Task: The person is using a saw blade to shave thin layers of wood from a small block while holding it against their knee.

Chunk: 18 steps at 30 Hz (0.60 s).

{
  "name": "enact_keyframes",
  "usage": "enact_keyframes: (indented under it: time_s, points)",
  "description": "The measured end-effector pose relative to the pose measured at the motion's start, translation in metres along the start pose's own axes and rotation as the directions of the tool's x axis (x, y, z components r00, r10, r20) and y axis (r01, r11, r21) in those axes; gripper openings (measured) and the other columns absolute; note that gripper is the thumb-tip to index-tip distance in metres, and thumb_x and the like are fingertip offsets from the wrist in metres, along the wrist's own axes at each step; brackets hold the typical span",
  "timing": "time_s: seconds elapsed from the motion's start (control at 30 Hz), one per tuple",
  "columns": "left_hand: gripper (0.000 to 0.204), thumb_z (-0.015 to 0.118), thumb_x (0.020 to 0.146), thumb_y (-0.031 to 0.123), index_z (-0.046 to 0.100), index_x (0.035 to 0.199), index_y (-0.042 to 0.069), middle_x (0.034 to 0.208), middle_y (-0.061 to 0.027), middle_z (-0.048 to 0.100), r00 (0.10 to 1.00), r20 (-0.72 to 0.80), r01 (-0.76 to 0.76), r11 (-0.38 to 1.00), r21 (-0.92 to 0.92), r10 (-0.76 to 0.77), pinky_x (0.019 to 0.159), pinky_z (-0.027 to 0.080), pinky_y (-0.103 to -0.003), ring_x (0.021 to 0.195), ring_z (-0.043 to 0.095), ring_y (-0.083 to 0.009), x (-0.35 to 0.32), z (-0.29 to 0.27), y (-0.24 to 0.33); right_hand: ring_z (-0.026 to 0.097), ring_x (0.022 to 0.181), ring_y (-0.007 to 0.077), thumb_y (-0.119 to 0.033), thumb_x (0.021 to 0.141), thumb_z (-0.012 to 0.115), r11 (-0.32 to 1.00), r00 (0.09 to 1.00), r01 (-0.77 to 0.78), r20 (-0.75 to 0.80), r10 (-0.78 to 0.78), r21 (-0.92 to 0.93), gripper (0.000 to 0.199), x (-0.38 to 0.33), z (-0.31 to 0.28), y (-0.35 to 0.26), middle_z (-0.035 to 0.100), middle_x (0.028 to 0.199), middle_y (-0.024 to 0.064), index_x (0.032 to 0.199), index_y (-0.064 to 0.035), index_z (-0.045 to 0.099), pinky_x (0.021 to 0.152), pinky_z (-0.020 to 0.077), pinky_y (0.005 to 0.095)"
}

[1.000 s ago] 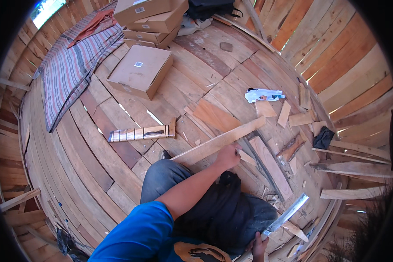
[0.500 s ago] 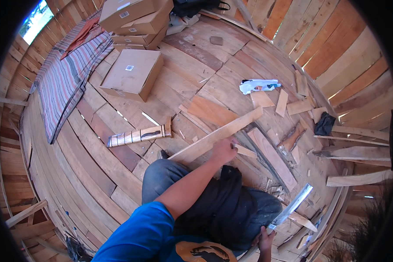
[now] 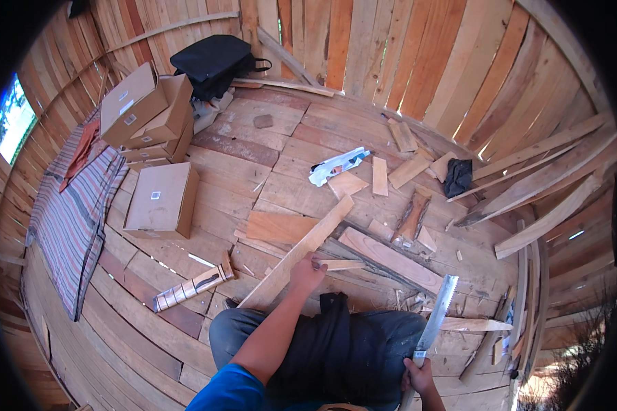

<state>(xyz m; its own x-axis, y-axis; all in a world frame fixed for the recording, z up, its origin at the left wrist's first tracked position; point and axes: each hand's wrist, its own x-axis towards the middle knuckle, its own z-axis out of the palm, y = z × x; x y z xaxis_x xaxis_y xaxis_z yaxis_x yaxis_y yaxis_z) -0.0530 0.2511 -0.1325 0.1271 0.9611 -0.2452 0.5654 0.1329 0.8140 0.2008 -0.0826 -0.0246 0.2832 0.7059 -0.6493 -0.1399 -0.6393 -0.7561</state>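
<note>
Across my lap and the floor ahead slants a long pale wooden board (image 3: 298, 253). My left hand (image 3: 308, 273) is closed at its right edge, fingers curled and partly hidden. A thin strip of wood (image 3: 343, 265) pokes out just right of that hand. At the lower right, my right hand (image 3: 417, 376) grips a handsaw (image 3: 435, 322) by its handle. The saw's toothed blade points up and away, beside my right knee and apart from the board.
Offcuts (image 3: 380, 176) and a thick plank (image 3: 391, 259) lie ahead and right. A sheathed blade-like object (image 3: 194, 285) rests on the left floor. Cartons (image 3: 159, 202), a striped blanket (image 3: 72, 219) and a black bag (image 3: 212, 65) stand farther back. Loose boards (image 3: 548, 178) lean at right.
My view has tilted up and turned right, showing more of the back wall. The saw blade now stands more upright. My left hand stays at the board.
</note>
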Motion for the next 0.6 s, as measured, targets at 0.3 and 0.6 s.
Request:
enact_keyframes:
  time_s: [0.3,0.6]
  points:
    - [0.034,0.075,0.078,0.023,0.064,0.105,0.005,0.084,-0.0123,0.07,0.992,-0.054,-0.111,0.993,0.035,0.113,0.074,0.054,-0.039,0.08,0.069,-0.0271,0.001,0.004,-0.008,0.055,0.038,0.0215,-0.021,0.095,0.062,1.0,1.0,0.002,0.028,-0.002,0.003,0.036,0.0,-0.002,0.001,0.052,0.048,0.0085,0.066,-0.0044,0.049,0.036,0.0471,0.0375]
    - [0.035,0.071,0.076,0.014,0.056,0.108,0.012,0.081,-0.0102,0.07,0.978,-0.072,-0.195,0.981,0.011,0.195,0.079,0.053,-0.041,0.083,0.069,-0.0294,0.009,0.014,-0.019,0.049,0.036,0.0174,-0.033,0.094,0.064,0.997,0.999,-0.037,-0.012,0.038,0.068,0.034,0.0,0.0,0.012,0.048,0.048,0.0041,0.074,-0.0091,0.05,0.034,0.0443,0.0345]
